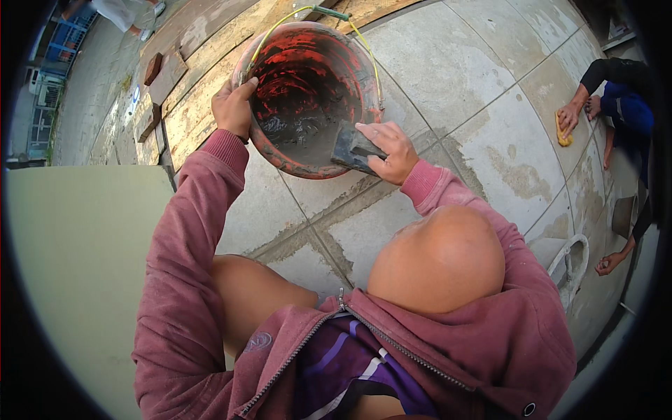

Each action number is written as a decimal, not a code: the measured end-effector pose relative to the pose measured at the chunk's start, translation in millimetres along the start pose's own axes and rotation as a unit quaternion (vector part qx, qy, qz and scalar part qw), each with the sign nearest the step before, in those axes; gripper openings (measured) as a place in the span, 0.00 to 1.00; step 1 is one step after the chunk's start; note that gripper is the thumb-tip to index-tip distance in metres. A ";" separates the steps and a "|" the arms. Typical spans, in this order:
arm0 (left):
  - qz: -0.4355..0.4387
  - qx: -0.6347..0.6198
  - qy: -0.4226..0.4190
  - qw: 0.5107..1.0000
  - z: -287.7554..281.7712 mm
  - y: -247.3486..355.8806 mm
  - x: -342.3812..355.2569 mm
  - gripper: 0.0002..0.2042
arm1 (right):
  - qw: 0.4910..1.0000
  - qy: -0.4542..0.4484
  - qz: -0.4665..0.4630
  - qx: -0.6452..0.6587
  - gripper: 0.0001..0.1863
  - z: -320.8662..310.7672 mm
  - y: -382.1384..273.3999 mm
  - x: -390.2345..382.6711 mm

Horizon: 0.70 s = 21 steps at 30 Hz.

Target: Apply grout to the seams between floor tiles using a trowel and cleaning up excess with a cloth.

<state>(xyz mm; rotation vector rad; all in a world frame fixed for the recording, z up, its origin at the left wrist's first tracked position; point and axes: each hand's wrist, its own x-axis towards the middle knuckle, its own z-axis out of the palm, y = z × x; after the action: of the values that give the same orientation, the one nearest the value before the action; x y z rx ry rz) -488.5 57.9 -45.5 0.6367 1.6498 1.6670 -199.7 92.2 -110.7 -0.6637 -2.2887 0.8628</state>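
Note:
A red bucket coated with grey mortar stands tilted toward me on the tiles, wet grey mix at its bottom. Its wire handle, with a green grip, is swung to the far side. My left hand is closed on the bucket's left rim, thumb on top. In my right hand is a small dark rectangular float with a blocky grey back. The float lies against the near right rim, partly over the bucket's mouth. My right fingers wrap its back and hide part of it.
Pale floor tiles with grey-smeared joints surround the bucket. Wooden boards and brick pieces lie at left. Another person's hand presses a yellow sponge on the tiles at right. A white-rimmed container sits lower right.

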 end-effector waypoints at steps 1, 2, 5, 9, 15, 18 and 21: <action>0.004 0.007 -0.014 1.000 -2.8 -2.6 3.2 0.11 | 1.000 -0.025 -0.008 0.006 0.30 -3.9 0.6 -10.8; 0.008 0.018 -0.026 0.999 -8.4 -5.6 3.4 0.11 | 0.998 -0.050 -0.015 0.017 0.30 -6.0 0.8 -24.1; 0.020 0.038 -0.039 0.998 -1.7 -7.3 2.6 0.10 | 0.995 -0.103 0.002 0.005 0.30 -31.3 -0.7 -52.0; 0.029 0.047 -0.020 0.998 -4.9 -13.3 5.9 0.10 | 0.990 -0.119 0.069 0.004 0.28 -57.1 -9.8 -34.3; 0.081 0.131 0.013 0.988 4.3 -15.1 6.7 0.09 | 0.982 -0.089 0.166 0.023 0.22 -28.4 21.8 20.2; 0.081 0.173 0.031 0.981 19.7 6.0 -11.9 0.09 | 0.956 -0.192 0.214 0.053 0.17 -12.2 7.2 38.9; 0.086 0.159 0.037 0.983 29.4 -1.5 -9.4 0.10 | 0.934 -0.326 0.144 -0.017 0.13 1.5 6.3 51.3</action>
<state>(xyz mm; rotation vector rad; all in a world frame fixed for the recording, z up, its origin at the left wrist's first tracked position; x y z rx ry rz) -460.0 69.6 -43.8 0.9046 1.9843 1.5737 -235.0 127.8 -97.9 -0.8347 -2.8343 1.3446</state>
